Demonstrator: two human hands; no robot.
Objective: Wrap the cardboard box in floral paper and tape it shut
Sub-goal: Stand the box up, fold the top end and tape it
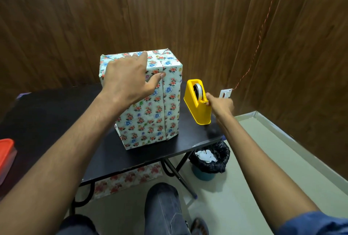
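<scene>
Cardboard box (150, 106), fully covered in floral paper (172, 91), was seen standing upright on the black tabletop (56, 114), close to the wood-panelled wall (169, 8). A vertical seam in the paper ran down the face turned toward the camera. The left hand (126, 78) was laid over the upper front edge of the box, its fingers spread and resting on the top, its thumb pressed flat against the front face just beside the seam. Just to the right of the box, apart from it, a yellow tape dispenser (197, 102) was placed on the tabletop, a roll of tape (198, 90) seated in it. The right hand (219, 104) was held at the cutter end of the dispenser, its fingertips pinched together there; whether a strip of tape lay between them could not be told. A red-lidded container (5, 157) was seen at the left edge. Below the tabletop, a further piece of floral paper and a bin lined with a black bag (211, 161) were seen on the floor.
</scene>
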